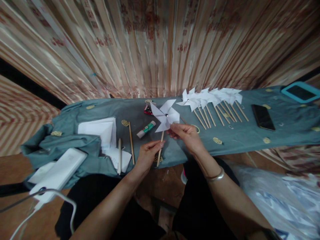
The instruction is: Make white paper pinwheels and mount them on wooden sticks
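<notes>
A white paper pinwheel [165, 115] with a dark pin at its centre is held up in front of me on a thin wooden stick [159, 157]. My left hand [149, 151] pinches that stick below the blades. At the lower right blade, my right hand [186, 136] has thumb and forefinger closed on the paper edge. Just left of the pinwheel lies a glue stick [146, 129] with a green label. Partly covered by a blade is a small red and black object [148, 110]. Several finished-looking pinwheels [211, 97] overlap in a row at the back right.
Stacked white paper [97, 128], a white pen [119, 156] and a loose wooden stick [131, 143] lie to the left. A white power bank [60, 173] with a cable rests at the near left edge. Rightward are a black phone [263, 117] and a blue-framed tablet [301, 92].
</notes>
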A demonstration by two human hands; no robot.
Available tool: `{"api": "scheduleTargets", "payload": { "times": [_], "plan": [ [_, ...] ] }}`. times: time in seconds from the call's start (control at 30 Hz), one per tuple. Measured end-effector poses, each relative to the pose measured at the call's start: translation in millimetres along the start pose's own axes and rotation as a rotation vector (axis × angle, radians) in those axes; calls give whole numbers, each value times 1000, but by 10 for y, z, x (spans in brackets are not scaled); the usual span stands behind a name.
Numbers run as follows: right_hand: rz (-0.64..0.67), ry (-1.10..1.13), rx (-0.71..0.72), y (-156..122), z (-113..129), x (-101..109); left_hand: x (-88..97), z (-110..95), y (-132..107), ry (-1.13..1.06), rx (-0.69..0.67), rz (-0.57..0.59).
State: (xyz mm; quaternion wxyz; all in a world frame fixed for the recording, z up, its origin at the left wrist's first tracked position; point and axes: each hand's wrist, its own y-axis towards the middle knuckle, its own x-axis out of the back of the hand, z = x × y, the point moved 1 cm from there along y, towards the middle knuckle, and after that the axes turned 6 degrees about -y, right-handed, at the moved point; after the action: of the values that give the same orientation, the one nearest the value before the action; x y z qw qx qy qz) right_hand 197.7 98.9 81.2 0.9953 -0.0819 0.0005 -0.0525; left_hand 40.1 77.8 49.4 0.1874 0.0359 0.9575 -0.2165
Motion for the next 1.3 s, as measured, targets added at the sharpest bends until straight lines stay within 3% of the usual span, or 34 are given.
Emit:
{"api": "scheduleTargets", "payload": {
  "times": [0.17, 0.3, 0.47, 0.77, 1.3],
  "plan": [
    [10, -43, 87, -30, 60, 32, 30, -31, 41, -11, -17, -23],
    [-173, -3, 210, 24, 110, 194, 27, -27, 31, -5, -1, -28],
    [-359, 104, 225, 147, 63, 360, -11, -8, -44, 26, 69, 49],
    [-181, 263, 9, 195, 16, 297, -39, 28, -78, 46, 144, 102],
    [-166, 239, -49, 162, 25, 292, -30, 3, -59, 32, 103, 46]
  ]
}}
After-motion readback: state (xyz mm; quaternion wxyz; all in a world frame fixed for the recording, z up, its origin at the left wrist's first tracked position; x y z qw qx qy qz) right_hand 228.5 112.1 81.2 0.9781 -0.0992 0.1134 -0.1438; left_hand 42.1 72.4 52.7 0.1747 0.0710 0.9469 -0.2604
